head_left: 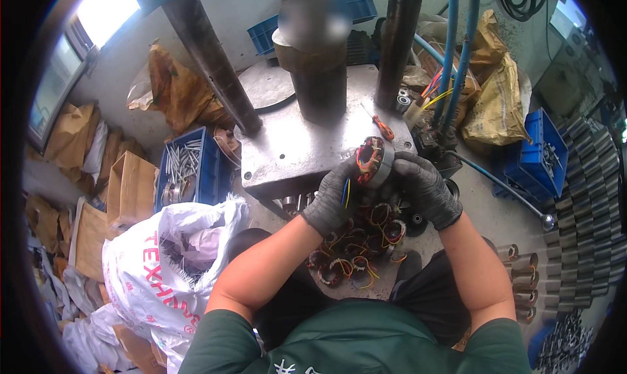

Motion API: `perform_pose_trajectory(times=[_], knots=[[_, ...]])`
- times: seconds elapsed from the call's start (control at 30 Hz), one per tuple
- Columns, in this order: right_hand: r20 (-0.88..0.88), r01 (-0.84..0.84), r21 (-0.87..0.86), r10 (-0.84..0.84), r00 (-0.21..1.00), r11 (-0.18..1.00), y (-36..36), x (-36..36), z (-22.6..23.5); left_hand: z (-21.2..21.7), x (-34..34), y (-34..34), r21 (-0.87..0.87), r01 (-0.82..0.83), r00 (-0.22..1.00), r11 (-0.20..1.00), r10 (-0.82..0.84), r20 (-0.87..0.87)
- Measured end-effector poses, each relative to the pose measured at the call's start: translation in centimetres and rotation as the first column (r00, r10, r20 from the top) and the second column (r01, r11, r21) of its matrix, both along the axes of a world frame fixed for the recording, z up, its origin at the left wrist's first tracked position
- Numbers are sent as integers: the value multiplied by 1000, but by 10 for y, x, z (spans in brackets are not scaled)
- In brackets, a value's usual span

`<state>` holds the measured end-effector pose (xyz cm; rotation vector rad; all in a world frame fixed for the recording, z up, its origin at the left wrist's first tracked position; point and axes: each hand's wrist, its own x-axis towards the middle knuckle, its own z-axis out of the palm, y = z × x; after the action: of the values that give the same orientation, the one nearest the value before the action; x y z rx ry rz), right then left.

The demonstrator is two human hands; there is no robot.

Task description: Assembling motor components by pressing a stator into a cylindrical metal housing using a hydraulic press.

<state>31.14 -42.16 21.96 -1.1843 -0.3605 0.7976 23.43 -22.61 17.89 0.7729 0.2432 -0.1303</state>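
Observation:
Between my two grey-gloved hands I hold a motor stator (pixel 380 162), a metal ring with copper windings and coloured wires, at the front edge of the metal press table (pixel 287 139). My left hand (pixel 334 194) is closed on its left side, with blue and yellow leads hanging beside the fingers. My right hand (pixel 424 181) grips the right side of the ring. Just beyond it, an orange-handled screwdriver (pixel 383 128) lies on the table. Several more wound stators (pixel 356 247) are heaped on the floor between my legs, their wires loose.
A thick steel press column (pixel 320 80) stands on the table between two posts. To the left are a blue crate (pixel 204 178) of metal rods and a white woven sack (pixel 147 263). At right stand a lever with a ball end (pixel 547 222), a blue bin (pixel 545 155) and stacked metal cylinders (pixel 581 211).

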Motion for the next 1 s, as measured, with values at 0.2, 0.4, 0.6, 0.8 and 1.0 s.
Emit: perform_pose_trajectory(times=[0.2,0.4,0.6,0.8,1.0], knots=[[209,8,-184,31,978,983,-14,14,4,7,-1,8,31,-49,995,998,46,92],[-158,10,69,1,987,998,-14,17,0,13,0,19,348,-30,960,937,-69,271],[44,-29,-211,39,998,977,-14,14,5,-3,5,25,504,-89,926,859,-116,361],[21,223,134,-228,973,965,-9,8,3,13,16,49,12,-232,948,973,223,227],[-80,224,363,-210,974,904,-3,7,0,5,4,26,337,-387,872,858,222,436]])
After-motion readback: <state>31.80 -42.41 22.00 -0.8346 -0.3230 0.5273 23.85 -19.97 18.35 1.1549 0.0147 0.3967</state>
